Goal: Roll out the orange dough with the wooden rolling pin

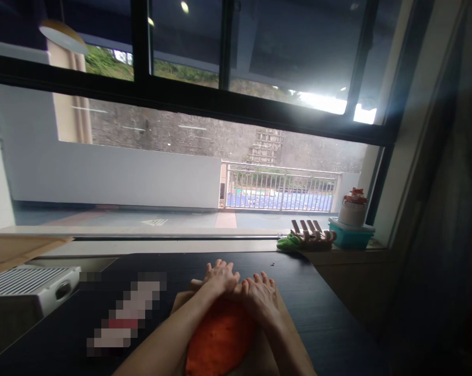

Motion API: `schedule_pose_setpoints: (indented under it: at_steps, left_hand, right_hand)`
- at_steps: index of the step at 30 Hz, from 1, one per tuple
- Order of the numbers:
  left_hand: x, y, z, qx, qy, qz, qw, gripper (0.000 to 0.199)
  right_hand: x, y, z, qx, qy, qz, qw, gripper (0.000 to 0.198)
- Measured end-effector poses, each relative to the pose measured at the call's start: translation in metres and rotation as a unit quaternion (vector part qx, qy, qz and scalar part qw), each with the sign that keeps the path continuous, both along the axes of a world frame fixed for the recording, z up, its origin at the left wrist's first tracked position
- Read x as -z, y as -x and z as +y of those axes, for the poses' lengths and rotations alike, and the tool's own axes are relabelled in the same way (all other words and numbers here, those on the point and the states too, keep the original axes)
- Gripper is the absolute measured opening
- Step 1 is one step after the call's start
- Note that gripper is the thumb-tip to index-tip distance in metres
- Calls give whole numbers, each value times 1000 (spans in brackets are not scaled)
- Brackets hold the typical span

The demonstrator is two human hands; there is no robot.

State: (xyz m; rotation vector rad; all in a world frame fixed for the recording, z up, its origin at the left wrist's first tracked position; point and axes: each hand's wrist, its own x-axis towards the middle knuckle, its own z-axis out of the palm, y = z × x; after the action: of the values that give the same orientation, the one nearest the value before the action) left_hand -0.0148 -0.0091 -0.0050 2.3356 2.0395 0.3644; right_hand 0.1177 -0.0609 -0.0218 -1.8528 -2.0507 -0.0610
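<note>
A flat orange sheet of what looks like dough (220,337) lies on a pale wooden board (181,300) in front of me. Across its far edge runs a light wooden rolling pin (196,284), whose left end sticks out and whose middle is mostly covered. My left hand (222,277) rests on the pin with its fingers stretched forward and apart. To its right, my right hand (261,295) presses palm down on the pin, fingers also extended. Neither hand is wrapped around it. My forearms cover parts of the board and the sheet.
The board is on a dark table (318,308). A blurred-out patch (134,313) is at left, near a white slatted appliance (32,287) and cardboard (20,250). On the windowsill stand a brown rack (312,235), green cloth (288,242), teal box (351,236) and jar (352,211).
</note>
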Motion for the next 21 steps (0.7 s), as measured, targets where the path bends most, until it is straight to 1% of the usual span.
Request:
schedule_pose_setpoints:
  at_steps: [4,7,10,13,17,19,21]
  left_hand:
    - [-4,-2,15,-11,12,-11,1000,50]
    - [-4,-2,13,-13,7,-17,1000,48]
    - [0,-1,1,-16,-8,-10,1000,45]
    - [4,2,-19,-16,-32,-1,999,42]
    - [8,8,-45,15,-58,1,998,42]
    - [8,10,-53,27,-69,-3,997,43]
    - [7,11,-55,27,-75,-2,997,44]
  right_hand:
    - [-3,0,15,20,18,-7,1000,38]
    - [-4,1,12,16,8,-4,1000,37]
    - [-2,2,0,8,-17,3,1000,37]
    - [4,4,-15,-1,-28,17,999,38]
    - [15,8,-32,-2,-54,26,998,40]
    - [17,9,-37,-2,-66,27,997,41]
    - [16,9,-38,-3,-62,25,998,41]
